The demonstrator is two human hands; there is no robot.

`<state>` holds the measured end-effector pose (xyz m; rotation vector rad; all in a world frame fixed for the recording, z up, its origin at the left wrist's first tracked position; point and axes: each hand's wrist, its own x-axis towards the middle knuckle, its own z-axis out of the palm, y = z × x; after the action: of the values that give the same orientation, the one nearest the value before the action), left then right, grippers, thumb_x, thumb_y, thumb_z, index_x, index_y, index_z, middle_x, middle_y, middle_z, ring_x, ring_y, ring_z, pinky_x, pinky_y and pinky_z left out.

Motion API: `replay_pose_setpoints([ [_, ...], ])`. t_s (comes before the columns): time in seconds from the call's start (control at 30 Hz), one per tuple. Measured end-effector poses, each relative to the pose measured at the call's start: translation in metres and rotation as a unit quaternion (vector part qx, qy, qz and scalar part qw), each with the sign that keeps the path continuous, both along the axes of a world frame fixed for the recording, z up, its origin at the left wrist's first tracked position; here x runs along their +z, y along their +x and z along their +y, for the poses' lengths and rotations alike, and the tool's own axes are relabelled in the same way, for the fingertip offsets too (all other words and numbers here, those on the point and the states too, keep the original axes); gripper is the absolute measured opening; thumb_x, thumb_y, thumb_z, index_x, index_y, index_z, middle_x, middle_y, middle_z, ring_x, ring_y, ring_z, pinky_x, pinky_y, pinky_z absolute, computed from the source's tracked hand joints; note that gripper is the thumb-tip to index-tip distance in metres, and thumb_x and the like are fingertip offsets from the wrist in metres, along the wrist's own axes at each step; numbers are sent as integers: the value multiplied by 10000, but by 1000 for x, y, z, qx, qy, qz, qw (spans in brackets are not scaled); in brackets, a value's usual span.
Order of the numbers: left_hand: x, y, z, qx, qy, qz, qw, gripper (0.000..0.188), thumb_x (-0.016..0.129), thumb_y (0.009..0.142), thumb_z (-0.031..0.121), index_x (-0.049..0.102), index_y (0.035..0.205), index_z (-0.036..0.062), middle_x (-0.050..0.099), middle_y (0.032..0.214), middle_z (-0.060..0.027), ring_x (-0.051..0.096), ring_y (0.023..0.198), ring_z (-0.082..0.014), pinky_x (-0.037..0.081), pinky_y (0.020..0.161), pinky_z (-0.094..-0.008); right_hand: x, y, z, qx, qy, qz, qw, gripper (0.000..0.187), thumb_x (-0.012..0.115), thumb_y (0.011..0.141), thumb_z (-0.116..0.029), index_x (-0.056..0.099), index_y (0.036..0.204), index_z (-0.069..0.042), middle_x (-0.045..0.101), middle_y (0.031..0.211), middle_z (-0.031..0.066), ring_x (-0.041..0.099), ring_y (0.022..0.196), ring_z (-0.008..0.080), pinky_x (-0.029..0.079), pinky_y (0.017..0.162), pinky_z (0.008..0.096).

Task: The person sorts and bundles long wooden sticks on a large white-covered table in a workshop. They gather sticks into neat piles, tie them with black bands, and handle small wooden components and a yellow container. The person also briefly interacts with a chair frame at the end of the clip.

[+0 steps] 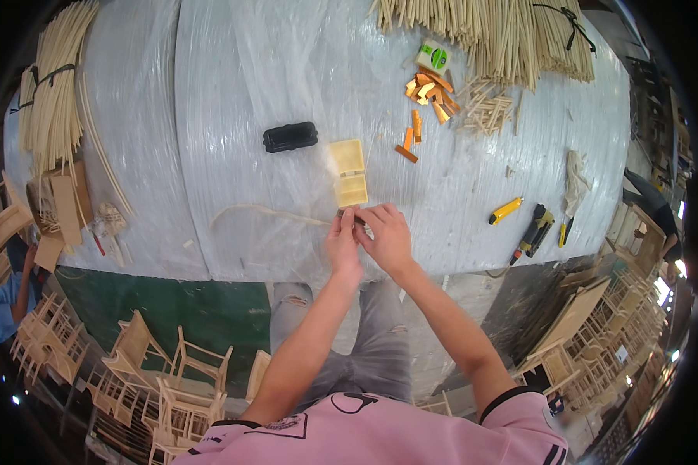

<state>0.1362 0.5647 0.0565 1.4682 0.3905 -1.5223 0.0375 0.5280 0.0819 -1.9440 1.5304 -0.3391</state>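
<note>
Close together at the front of the plastic-covered table, my left hand [343, 244] and my right hand [388, 239] meet at the fingertips. Both are closed in a pinch around something small and dark, mostly hidden by the fingers. Just beyond them lies a pale yellow open box [353, 190], its two halves laid out away from me. A thin pale strip [275, 211] curves over the plastic from the left and ends near my left hand. Farther off, left of the yellow box, sits a black oblong case [290, 137].
Copper-coloured pieces [430, 91], short sticks [486, 106] and a green-white packet [433, 56] lie at the far right. Rod bundles [58, 93] stand at the far left. A yellow cutter [506, 211] and a dark tool [533, 232] lie right. Wooden chairs [186, 411] crowd behind.
</note>
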Motion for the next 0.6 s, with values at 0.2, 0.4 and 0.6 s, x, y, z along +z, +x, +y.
replay_pose_setpoints([
  [0.2, -26, -5, 3, 16, -37, 44, 998, 275, 647, 1073, 295, 660, 1272, 105, 639, 976, 55, 577, 874, -58, 478, 802, -270, -29, -10, -21, 68, 5, -6, 998, 258, 774, 768, -140, 681, 1006, -108, 658, 941, 20, 612, 976, 259, 487, 773, 426],
  [0.4, -17, 15, 4, -48, 13, 5, 999, 373, 537, 1106, 378, 650, 1318, 93, 683, 1074, 14, 631, 964, -106, 481, 860, -329, -52, -25, -34, 131, 8, -8, 991, 254, 755, 738, -115, 653, 971, -109, 631, 931, 33, 598, 953, 260, 481, 773, 411],
  [0.6, -35, 50, 12, -145, 22, -122, 982, 413, 477, 1104, 336, 633, 1357, 48, 697, 1145, -44, 656, 1010, -148, 485, 946, -326, -64, -22, -50, 269, -96, 66, 956, 277, 740, 751, -110, 638, 1008, -107, 607, 956, 28, 586, 986, 241, 472, 829, 392],
])
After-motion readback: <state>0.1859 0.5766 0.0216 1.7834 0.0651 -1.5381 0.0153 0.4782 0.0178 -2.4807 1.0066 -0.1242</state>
